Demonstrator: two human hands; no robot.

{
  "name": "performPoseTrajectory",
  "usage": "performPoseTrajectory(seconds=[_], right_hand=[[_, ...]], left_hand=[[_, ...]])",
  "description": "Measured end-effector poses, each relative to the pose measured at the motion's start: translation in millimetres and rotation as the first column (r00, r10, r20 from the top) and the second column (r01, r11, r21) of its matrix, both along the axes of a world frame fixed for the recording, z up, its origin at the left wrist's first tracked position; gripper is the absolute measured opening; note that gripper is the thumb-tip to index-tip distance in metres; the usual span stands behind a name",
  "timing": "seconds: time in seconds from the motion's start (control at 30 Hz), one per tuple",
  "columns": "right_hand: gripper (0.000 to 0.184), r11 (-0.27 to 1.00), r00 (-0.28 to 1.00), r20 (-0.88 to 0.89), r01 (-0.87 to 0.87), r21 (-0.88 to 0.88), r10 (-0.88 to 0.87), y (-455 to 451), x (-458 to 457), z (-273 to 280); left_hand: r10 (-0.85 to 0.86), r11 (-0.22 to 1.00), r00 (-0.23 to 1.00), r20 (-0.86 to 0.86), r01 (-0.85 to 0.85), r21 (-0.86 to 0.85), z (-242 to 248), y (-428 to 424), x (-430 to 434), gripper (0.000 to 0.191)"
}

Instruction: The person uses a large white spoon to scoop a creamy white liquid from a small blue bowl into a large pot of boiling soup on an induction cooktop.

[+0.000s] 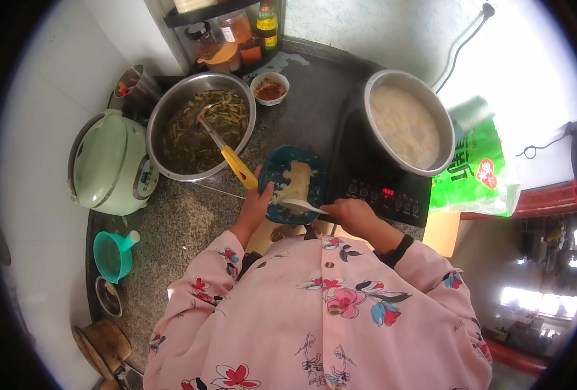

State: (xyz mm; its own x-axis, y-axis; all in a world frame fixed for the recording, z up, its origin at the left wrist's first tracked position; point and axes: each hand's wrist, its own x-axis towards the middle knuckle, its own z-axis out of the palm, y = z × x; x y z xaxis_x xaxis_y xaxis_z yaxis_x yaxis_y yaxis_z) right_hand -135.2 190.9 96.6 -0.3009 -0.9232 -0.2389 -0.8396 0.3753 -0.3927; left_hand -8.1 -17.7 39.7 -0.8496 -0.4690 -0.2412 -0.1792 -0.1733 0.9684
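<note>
My left hand (pixel 257 204) grips the near left side of a dark teal plastic basin (pixel 273 168), held at the counter's front edge. Inside lies a pale lump of dough or batter (pixel 298 181), with smears of it on the walls. In my right hand (pixel 350 214) is the handle of a white spoon (pixel 299 204), whose bowl rests against the lower part of the lump. Just beyond my left hand is the yellow handle of a metal ladle (pixel 215 134). The ladle leans in a steel basin (pixel 153 141) of chopped green vegetables in liquid (pixel 186 146).
Right, a steel pot (pixel 370 83) of cloudy liquid with pale pieces stands on a lit induction cooker (pixel 356 170). A green bag (pixel 493 165) is beside it. Around the left are a rice cooker (pixel 108 165), a turquoise dipper (pixel 112 256) and a red sauce bowl (pixel 270 100).
</note>
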Motion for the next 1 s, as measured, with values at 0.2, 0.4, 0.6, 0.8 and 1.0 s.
performPoseTrajectory(seconds=[0.2, 0.4, 0.6, 0.8, 1.0], right_hand=[[0.029, 0.986, 0.989, 0.072, 0.138, -0.095, -0.132, -2.4, -2.6, 14.9], [0.025, 0.995, 0.998, -0.059, 0.025, 0.093, -0.019, -1.5, -4.2, -0.9], [0.028, 0.97, 0.917, 0.375, 0.202, -0.139, -0.137, -17.7, 4.0, 3.8], [0.03, 0.993, 0.968, 0.239, 0.092, -0.075, -0.072, -18.9, -2.3, -1.0], [0.025, 0.946, 0.848, 0.448, 0.324, -0.013, -0.284, -24.2, 1.6, 4.7]], left_hand=[[-0.001, 1.0, 1.0, -0.02, 0.001, 0.003, 1.1, 0.8, 0.2, 0.055], [-0.012, 0.999, 1.0, -0.019, 0.013, 0.035, -11.9, -1.2, 0.6, 0.058], [0.019, 0.999, 1.0, -0.008, -0.018, 0.049, -15.8, 0.4, 2.0, 0.062], [0.054, 0.994, 0.998, 0.017, -0.055, 0.094, -7.0, 7.3, -0.1, 0.067], [0.105, 0.966, 0.917, 0.385, -0.185, 0.179, 6.8, 10.9, -2.5, 0.068]])
